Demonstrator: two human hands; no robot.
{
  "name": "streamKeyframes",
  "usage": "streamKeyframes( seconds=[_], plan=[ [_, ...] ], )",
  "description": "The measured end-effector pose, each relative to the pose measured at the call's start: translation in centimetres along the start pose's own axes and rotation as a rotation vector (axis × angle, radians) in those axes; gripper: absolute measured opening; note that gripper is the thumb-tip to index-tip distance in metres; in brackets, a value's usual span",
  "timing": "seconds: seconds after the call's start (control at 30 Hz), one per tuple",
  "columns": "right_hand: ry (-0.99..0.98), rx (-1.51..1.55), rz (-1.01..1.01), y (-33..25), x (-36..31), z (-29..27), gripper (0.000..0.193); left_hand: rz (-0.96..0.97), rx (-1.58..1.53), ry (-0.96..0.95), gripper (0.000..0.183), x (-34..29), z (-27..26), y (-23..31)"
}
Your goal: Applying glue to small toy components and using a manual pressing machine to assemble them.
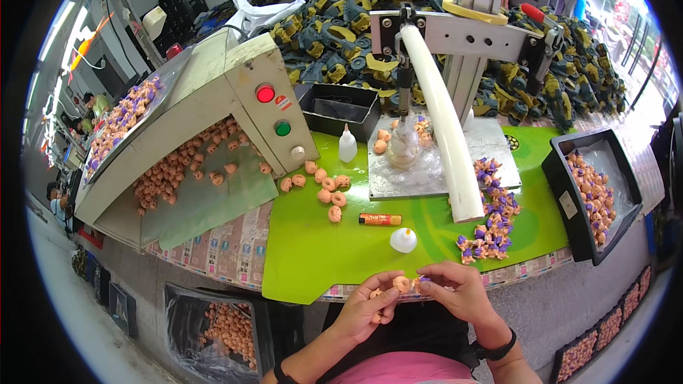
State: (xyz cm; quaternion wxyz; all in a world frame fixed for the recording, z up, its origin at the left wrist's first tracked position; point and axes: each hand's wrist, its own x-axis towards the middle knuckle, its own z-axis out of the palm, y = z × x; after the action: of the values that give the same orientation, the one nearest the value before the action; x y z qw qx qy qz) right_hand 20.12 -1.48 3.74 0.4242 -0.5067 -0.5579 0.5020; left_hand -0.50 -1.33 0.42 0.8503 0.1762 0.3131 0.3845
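Observation:
Close to my body, just off the front edge of the table, my left hand (366, 304) is closed around a few small peach-coloured doll heads, one doll head (401, 284) pinched at the fingertips. Facing it, my right hand (459, 291) pinches a small purple-and-peach doll body (421, 281). The head and the body are side by side, and I cannot tell whether they touch. Beyond my hands stands a white squeeze bottle (403, 240), with an orange-and-black tube (380, 220) lying behind it. Several loose doll bodies (491, 238) are piled on the green mat (313, 256) to the right.
A lever press (404, 96) with a long white handle (445, 135) rises mid-table. At left is a cream machine (249, 64) with doll heads in its opening. Black bins (558, 192) of parts stand at right and on the floor. Toy vehicles (341, 43) are heaped behind.

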Motion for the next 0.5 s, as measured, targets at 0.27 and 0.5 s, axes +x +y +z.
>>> streamKeyframes(
  seconds=[0.27,0.5],
  plan=[
    [0.074,-0.281,-0.193,-0.85,-0.17,0.2,0.02,-0.002,0.055,-0.009,0.033,-0.1,0.16,-0.17],
    [0.115,-0.519,-0.477,-0.85,-0.69,0.63,0.02,0.064,0.173,0.045,0.029,-0.04,0.67,-0.31]
  ],
)
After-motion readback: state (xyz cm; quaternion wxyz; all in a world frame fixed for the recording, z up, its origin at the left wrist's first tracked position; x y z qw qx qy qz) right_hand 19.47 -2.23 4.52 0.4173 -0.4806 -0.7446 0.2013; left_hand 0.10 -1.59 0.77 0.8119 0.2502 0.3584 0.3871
